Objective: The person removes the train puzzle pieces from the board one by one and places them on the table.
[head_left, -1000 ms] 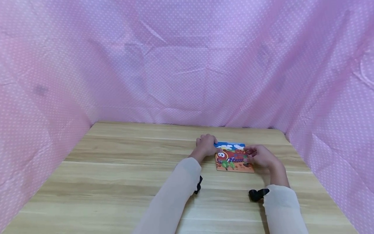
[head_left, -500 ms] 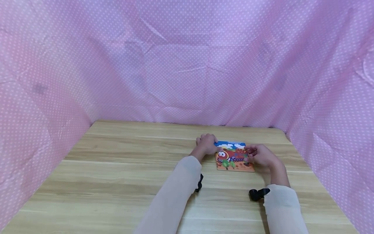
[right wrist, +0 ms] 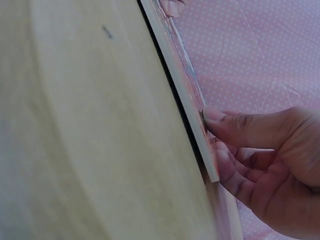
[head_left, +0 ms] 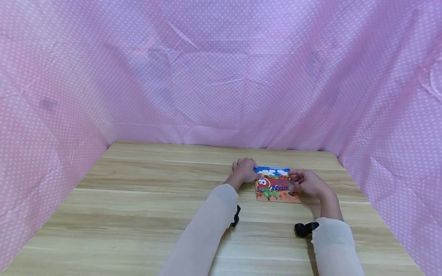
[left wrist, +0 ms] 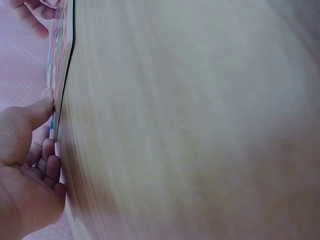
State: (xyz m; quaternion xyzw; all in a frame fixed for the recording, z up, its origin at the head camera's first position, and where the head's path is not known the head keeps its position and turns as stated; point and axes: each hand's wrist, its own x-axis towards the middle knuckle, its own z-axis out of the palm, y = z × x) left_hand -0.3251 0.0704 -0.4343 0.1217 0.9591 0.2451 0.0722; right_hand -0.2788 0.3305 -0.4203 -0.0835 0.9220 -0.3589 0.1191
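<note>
A flat, square puzzle board (head_left: 276, 189) lies toward the right of the table, with a red big-eyed cartoon figure, blue sky and green trees printed on it. My left hand (head_left: 244, 170) holds its left edge near the far corner; in the left wrist view that hand's thumb (left wrist: 40, 112) lies over the face while the fingers curl at the edge. On the opposite side my right hand (head_left: 309, 184) grips the right edge. Seen from the right wrist, its thumb (right wrist: 245, 127) presses on the picture side and the curled fingers (right wrist: 240, 175) sit against the edge.
The wood-grain table (head_left: 138, 214) spreads out around the board. Pink dotted cloth (head_left: 221, 76) hangs behind it and along both sides. A black strap piece (head_left: 305, 230) juts from the right sleeve, and another dark one (head_left: 236, 216) from the left sleeve.
</note>
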